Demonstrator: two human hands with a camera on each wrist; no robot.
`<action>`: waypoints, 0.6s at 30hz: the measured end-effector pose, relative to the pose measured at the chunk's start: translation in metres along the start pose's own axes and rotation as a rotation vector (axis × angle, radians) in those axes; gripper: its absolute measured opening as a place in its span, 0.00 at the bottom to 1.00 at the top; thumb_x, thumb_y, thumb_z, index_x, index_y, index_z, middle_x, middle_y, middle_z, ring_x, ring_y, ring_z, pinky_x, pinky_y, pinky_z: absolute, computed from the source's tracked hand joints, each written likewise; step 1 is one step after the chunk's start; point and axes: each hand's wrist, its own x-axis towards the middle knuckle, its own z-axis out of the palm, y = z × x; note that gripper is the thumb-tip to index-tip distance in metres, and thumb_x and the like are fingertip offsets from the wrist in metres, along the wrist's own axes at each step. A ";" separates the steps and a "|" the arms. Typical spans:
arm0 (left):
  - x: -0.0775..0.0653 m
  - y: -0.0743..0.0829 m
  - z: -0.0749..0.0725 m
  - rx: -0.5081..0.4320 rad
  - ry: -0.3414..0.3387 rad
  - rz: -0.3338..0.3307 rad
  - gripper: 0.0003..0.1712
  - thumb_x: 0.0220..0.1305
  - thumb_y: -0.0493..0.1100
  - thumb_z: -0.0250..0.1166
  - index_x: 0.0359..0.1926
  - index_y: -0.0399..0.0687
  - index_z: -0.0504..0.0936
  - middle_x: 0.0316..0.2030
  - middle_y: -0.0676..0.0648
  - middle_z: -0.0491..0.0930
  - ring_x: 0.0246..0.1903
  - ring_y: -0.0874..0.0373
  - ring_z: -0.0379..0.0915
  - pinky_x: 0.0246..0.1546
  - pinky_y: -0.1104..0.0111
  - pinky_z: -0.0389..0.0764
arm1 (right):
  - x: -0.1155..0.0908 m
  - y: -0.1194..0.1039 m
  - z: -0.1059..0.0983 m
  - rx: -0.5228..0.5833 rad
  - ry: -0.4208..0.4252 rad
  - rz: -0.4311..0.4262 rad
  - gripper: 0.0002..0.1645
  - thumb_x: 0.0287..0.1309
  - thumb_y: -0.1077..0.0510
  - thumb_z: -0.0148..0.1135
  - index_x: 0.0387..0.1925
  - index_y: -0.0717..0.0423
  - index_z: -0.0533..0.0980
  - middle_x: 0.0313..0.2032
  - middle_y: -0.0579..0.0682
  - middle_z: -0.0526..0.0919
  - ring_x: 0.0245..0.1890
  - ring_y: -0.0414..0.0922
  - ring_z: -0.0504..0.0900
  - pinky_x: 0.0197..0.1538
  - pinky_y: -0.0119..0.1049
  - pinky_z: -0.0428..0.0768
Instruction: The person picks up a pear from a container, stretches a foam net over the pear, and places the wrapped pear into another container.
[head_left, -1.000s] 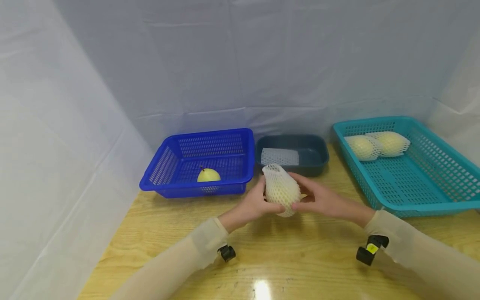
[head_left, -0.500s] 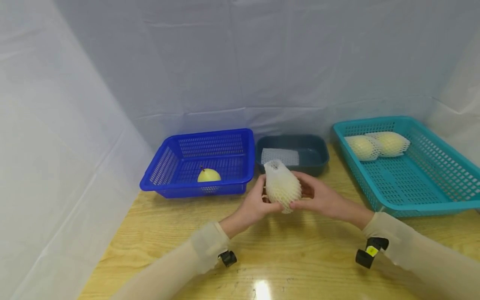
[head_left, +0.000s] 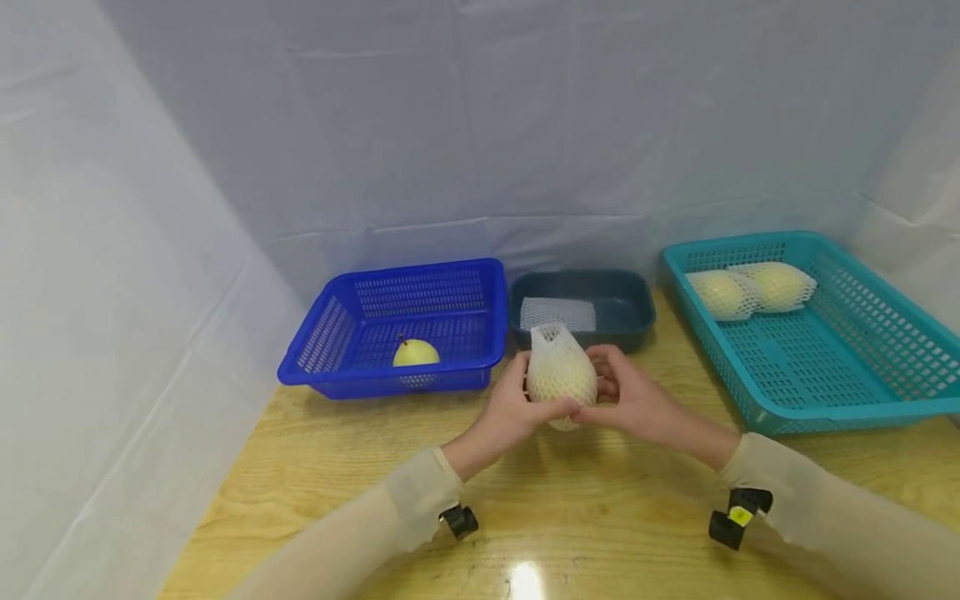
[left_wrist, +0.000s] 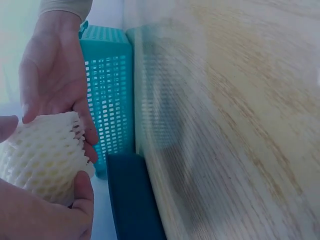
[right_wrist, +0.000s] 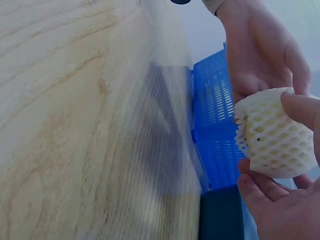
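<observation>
A pear in a white foam net sleeve (head_left: 562, 371) is held up over the table between both hands. My left hand (head_left: 504, 414) grips its left side, thumb across the front. From the right, my right hand (head_left: 637, 400) holds it with curled fingers, the two thumbs meeting at the lower front. The sleeve's narrow end points up and away, with an opening at its tip. In the left wrist view the netting (left_wrist: 47, 155) covers the pear, yellow showing through. The right wrist view shows the sleeve's open edge (right_wrist: 243, 127) near the fingers.
A blue basket (head_left: 491, 333) at left holds a bare pear (head_left: 416, 352). Behind the hands, a dark teal tray (head_left: 637, 321) contains a flat foam net (head_left: 557, 314). At right, a turquoise basket (head_left: 825, 412) bears two net-wrapped pears (head_left: 776, 287). White sheeting (head_left: 562, 125) hangs behind.
Both hands keep hold of the wrapped pear and shift it slightly. The thumbs have come together across its lower front. The baskets and tray stay put.
</observation>
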 end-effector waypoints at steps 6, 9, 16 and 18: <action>-0.002 -0.003 -0.002 -0.012 -0.012 0.012 0.44 0.58 0.42 0.73 0.71 0.43 0.61 0.60 0.38 0.72 0.54 0.48 0.75 0.51 0.59 0.83 | -0.004 -0.001 -0.005 0.038 -0.038 -0.008 0.40 0.62 0.61 0.69 0.67 0.64 0.56 0.61 0.69 0.74 0.53 0.54 0.80 0.51 0.36 0.83; -0.004 -0.004 -0.004 -0.012 -0.014 0.028 0.42 0.57 0.40 0.72 0.70 0.42 0.62 0.59 0.37 0.73 0.54 0.47 0.76 0.51 0.59 0.83 | -0.006 -0.001 -0.010 0.060 -0.065 -0.033 0.35 0.69 0.61 0.61 0.70 0.64 0.55 0.62 0.70 0.73 0.57 0.59 0.79 0.53 0.39 0.83; -0.008 -0.002 -0.004 -0.012 -0.043 0.080 0.42 0.56 0.38 0.71 0.69 0.40 0.62 0.57 0.35 0.72 0.52 0.50 0.75 0.51 0.62 0.83 | -0.004 -0.002 -0.013 0.152 -0.179 -0.003 0.43 0.74 0.57 0.53 0.80 0.56 0.43 0.71 0.72 0.62 0.65 0.65 0.71 0.55 0.45 0.82; -0.009 -0.002 -0.003 -0.028 -0.062 0.107 0.43 0.55 0.37 0.70 0.70 0.39 0.61 0.58 0.35 0.71 0.53 0.50 0.74 0.52 0.62 0.82 | -0.003 -0.002 -0.013 0.164 -0.213 0.016 0.45 0.75 0.56 0.53 0.81 0.53 0.40 0.73 0.71 0.58 0.67 0.66 0.67 0.56 0.45 0.81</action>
